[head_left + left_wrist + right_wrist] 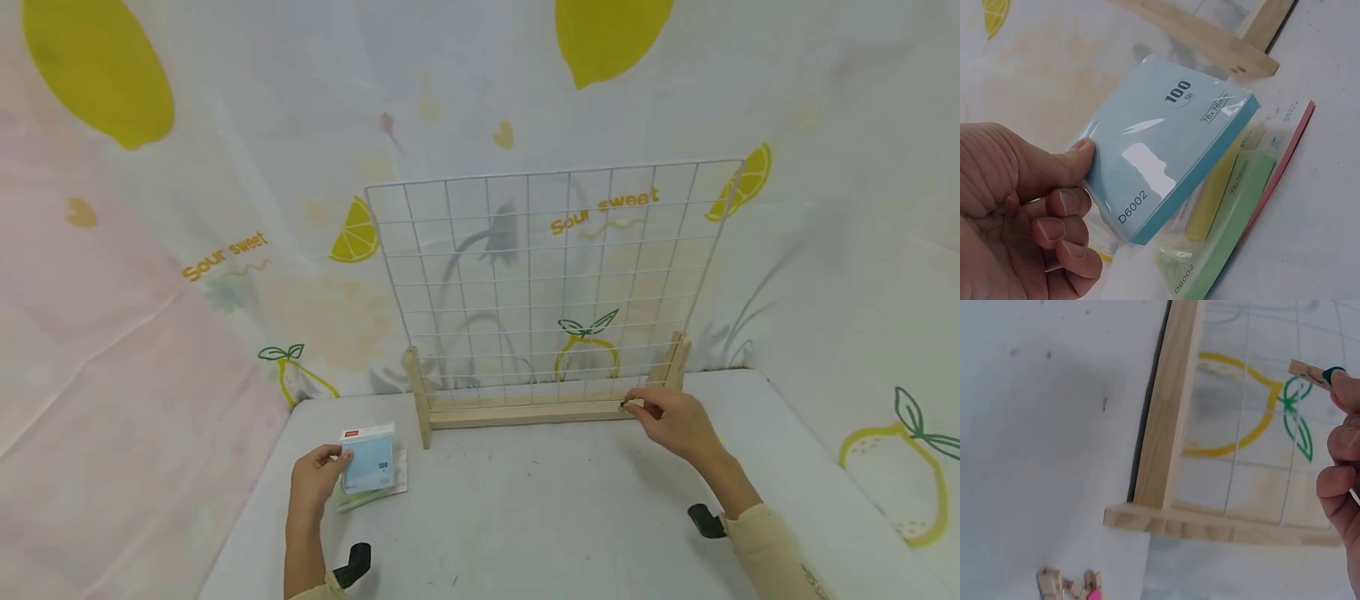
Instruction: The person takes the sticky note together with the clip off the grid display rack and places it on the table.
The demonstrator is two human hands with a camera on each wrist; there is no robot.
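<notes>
My left hand (313,479) pinches a wrapped pad of blue sticky notes (1166,137) at its edge, thumb on top. It is tilted above more wrapped pads on the table, among them a green pad (1235,212), a yellow pad (1215,200) and one with a red edge (1291,153). My right hand (675,425) pinches a small wooden clothespin (1307,372) with a dark green decoration at its end. That hand is at the lower right of a white wire grid (529,250). Whether the clothespin touches the wires, I cannot tell.
The grid stands upright in a wooden stand (525,416) at the back of the white table (540,517). Several loose clothespins (1050,584) lie on the table beyond the stand's right foot. A lemon-printed cloth (285,100) hangs behind.
</notes>
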